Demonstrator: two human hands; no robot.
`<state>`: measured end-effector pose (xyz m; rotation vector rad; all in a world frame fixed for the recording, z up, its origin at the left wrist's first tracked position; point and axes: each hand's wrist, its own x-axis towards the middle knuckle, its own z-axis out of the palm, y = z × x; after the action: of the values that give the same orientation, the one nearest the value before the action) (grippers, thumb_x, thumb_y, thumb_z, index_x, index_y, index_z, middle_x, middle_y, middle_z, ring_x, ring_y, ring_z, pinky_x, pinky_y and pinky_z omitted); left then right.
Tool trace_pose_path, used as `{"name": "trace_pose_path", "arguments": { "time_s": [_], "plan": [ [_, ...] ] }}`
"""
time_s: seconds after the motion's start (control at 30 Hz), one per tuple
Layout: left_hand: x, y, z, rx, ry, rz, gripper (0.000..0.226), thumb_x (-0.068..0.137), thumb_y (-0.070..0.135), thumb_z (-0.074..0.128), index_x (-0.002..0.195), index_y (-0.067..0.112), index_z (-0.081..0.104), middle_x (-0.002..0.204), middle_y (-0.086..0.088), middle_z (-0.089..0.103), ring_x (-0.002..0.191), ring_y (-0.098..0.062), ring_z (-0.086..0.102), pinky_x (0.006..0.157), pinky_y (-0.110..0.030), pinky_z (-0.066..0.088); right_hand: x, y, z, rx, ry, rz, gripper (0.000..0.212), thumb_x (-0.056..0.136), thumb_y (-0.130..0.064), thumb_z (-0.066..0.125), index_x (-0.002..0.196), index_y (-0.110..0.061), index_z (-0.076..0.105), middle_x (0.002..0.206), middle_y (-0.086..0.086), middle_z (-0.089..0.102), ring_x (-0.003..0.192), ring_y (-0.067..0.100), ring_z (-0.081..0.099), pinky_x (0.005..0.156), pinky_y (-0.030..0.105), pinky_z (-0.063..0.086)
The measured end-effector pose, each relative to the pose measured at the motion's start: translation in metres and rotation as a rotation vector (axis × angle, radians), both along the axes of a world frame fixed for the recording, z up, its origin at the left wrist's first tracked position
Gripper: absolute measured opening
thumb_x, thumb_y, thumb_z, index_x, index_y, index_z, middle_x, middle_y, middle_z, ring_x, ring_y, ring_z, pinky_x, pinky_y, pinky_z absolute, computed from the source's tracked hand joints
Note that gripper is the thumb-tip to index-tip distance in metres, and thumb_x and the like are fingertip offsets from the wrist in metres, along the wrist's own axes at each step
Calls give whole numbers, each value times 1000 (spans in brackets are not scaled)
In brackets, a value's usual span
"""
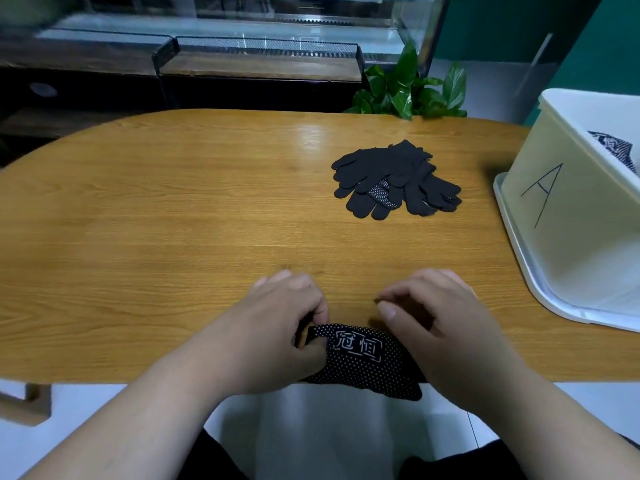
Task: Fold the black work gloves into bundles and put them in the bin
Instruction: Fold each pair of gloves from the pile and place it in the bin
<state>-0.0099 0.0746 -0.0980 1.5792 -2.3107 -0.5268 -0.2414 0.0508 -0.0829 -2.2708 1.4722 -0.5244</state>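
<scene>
Dotted glove [363, 363] lay at the counter [173, 220] near edge, partly overhanging. Left hand [277, 327] gripped its left end, right hand [446, 327] curled round its right. I judged it light, limp, grippy: pinch edges. Glove pile [391, 178] far right, beside bin [571, 209].

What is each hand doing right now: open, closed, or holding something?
Left hand: grips the dotted glove.
Right hand: curled over the glove; grip cannot be told.
</scene>
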Motion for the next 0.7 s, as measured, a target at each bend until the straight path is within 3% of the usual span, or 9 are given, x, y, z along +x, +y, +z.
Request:
{"name": "trace_pose_path", "arguments": {
  "time_s": [0.17, 0.47, 0.6, 0.7],
  "plan": [
    [-3, 6, 1, -10, -23, 42, 24, 71, 54, 36, 81, 34, 45, 85, 21, 46, 97, -4, 41, 83, -19, 33, -5, 5, 9, 141, 226, 100, 36, 83, -69, 34, 100, -43, 52, 98, -31, 39, 104, -5, 31, 89, 23, 29],
    [-4, 10, 6, 8, -95, 70, 33, 71, 57, 30, 91, 38, 49, 91, 22, 48, 100, -1, 39, 84, -17, 35, 7, -1, 15, 171, 263, 222, 20, 95, -50, 45, 85, -33, 48, 93, -19, 46, 95, -1, 36, 87, 27, 31],
    [-8, 10, 13, 13, -116, 33, 14, 80, 46, 48, 89, 35, 48, 91, 20, 45, 97, -4, 37, 81, -15, 34, 8, -2, 19, 210, 240, 239, 19, 90, -50, 47, 84, -32, 47, 93, -17, 46, 94, 1, 37, 79, 24, 33],
    [-11, 11, 16, 18, -113, 29, 13, 81, 41, 54, 89, 34, 46, 90, 19, 45, 98, -4, 38, 81, -17, 36, 7, -1, 21, 238, 234, 259, 20, 87, -51, 49, 82, -33, 45, 90, -17, 48, 90, -1, 38, 75, 21, 35]
  ]
}}
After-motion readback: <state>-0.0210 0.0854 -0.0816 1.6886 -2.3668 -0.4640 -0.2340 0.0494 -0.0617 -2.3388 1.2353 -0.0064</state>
